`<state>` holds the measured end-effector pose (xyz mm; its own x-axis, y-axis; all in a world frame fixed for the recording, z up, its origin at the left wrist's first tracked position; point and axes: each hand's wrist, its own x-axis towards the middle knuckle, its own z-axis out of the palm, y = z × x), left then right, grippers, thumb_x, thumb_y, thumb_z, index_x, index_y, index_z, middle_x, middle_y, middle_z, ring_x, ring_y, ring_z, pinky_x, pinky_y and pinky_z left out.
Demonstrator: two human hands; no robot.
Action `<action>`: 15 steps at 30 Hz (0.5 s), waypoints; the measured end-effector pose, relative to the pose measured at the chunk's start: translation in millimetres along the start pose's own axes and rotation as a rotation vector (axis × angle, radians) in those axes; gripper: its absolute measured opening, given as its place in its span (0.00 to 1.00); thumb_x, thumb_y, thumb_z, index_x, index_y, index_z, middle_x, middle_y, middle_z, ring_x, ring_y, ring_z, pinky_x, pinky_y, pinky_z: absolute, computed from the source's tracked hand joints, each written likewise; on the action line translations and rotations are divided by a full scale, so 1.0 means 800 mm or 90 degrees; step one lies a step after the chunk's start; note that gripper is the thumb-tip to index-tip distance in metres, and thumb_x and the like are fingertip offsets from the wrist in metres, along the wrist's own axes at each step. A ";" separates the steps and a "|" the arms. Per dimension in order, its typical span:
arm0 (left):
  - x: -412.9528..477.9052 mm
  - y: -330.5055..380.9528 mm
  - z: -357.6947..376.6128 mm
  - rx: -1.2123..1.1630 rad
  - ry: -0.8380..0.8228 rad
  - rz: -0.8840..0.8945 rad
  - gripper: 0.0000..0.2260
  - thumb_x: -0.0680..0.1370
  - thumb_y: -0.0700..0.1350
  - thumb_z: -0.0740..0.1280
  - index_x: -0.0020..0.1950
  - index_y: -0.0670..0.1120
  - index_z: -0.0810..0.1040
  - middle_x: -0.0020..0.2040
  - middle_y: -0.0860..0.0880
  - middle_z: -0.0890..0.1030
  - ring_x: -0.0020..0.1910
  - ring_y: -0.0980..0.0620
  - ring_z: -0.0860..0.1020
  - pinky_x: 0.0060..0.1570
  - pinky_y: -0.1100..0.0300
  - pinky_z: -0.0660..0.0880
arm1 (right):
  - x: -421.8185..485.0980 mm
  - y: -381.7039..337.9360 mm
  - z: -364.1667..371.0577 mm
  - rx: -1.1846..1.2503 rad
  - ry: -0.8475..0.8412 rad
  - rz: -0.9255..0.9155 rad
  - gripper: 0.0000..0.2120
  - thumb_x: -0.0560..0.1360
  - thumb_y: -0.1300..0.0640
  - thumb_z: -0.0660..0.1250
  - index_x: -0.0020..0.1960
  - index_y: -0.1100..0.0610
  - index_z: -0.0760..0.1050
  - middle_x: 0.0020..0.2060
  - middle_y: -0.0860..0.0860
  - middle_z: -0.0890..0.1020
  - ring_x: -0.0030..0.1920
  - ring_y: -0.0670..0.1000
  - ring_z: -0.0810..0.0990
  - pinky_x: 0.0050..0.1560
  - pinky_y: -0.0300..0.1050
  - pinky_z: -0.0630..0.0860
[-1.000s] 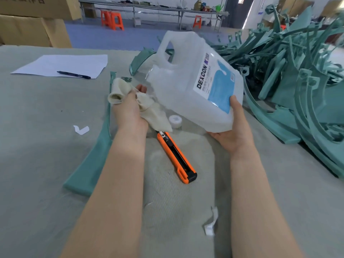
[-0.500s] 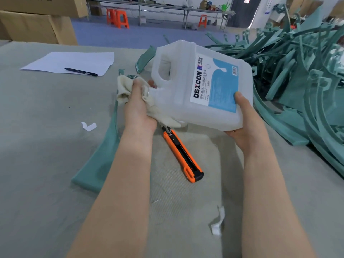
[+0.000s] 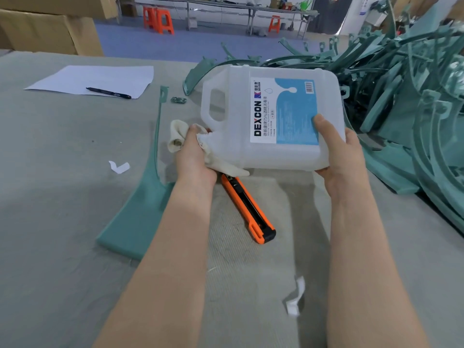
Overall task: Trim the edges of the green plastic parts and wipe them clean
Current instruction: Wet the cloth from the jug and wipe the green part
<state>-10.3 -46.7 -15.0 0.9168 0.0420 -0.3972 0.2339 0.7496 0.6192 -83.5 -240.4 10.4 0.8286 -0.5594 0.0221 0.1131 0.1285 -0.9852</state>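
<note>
Right hand [image 3: 344, 156] grips tipped translucent white plastic jug [image 3: 271, 116], left hand [image 3: 193, 156] clutches cream cloth rag [image 3: 177, 136] at its 8 o'clock corner. Overtip = prob spills past rag onto grey table [image 3: 62, 146].

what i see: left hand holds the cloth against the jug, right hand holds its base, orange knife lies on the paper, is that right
One slip: in the head view the orange knife lies on the grey table near the jug, not on the paper. The rest holds.
</note>
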 end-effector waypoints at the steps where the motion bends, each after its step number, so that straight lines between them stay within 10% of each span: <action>1: 0.000 0.001 0.000 0.002 0.006 -0.001 0.11 0.78 0.50 0.67 0.56 0.46 0.79 0.55 0.44 0.83 0.54 0.44 0.81 0.58 0.41 0.76 | -0.001 -0.001 0.001 0.000 0.001 0.000 0.27 0.62 0.42 0.76 0.56 0.49 0.73 0.51 0.47 0.84 0.47 0.48 0.85 0.52 0.54 0.82; 15: -0.003 0.005 0.003 -0.002 -0.006 -0.023 0.15 0.79 0.51 0.66 0.61 0.45 0.79 0.57 0.42 0.82 0.54 0.42 0.81 0.58 0.41 0.75 | 0.000 0.002 -0.001 0.012 0.005 0.020 0.18 0.69 0.45 0.76 0.54 0.48 0.73 0.52 0.48 0.84 0.50 0.51 0.85 0.55 0.60 0.80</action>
<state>-10.7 -45.5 -10.2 0.9108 0.0091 -0.4128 0.2655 0.7527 0.6025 -84.0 -240.8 8.5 0.8276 -0.5612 -0.0103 0.0973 0.1616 -0.9820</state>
